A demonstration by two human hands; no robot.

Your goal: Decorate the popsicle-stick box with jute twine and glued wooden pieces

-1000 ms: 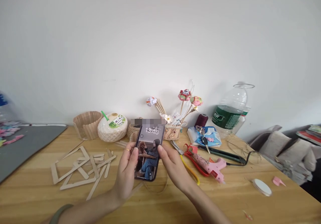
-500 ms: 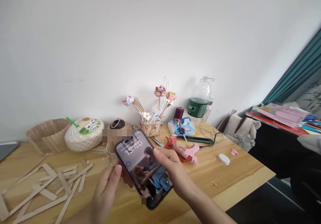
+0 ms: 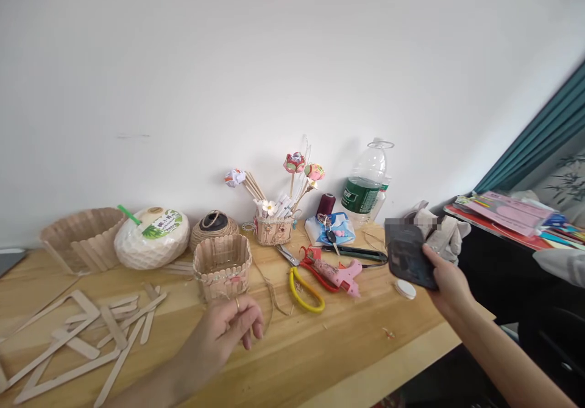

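Note:
A dark smartphone [image 3: 411, 258] is held by its right edge in my right hand [image 3: 450, 283], raised over the table's right side near a white round lid [image 3: 405, 289]. My left hand [image 3: 233, 329] hangs above the wood with loosely bent fingers and nothing in them; a ring is on one finger. Just behind it stands a small basket made of wooden sticks [image 3: 222, 268]. To that hand's right lie yellow-handled scissors [image 3: 307, 295] and a pink glue gun [image 3: 340, 275].
Loose craft sticks [image 3: 86, 335] cover the table's left. Along the wall stand a larger stick basket [image 3: 82, 237], a wrapped coconut [image 3: 153, 237], a twine spool [image 3: 212, 228], a flower holder [image 3: 274, 228] and a big bottle [image 3: 363, 188]. A utility knife [image 3: 354, 254] lies right of centre.
My left hand has let go of the phone and stays near the middle. My right hand has carried the phone to the right, uncovering the small basket and the yellow-handled scissors.

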